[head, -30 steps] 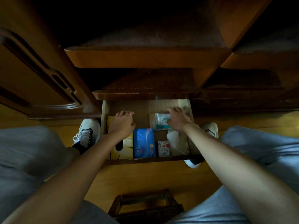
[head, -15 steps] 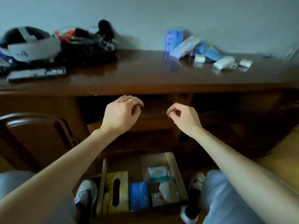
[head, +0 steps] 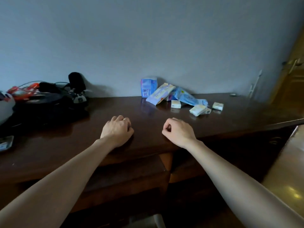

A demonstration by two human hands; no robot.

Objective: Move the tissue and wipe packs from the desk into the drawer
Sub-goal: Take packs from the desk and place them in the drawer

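Both your hands hover empty over the front of the desk: your left hand has its fingers curled under, holding nothing, and your right hand is loosely fisted, thumb against the forefinger, pinching nothing. The packs you need lie well ahead, heaped against the wall at the back of the desk, with small white packs scattered just in front. The drawer is out of view, so reaching forward looks like your next step.
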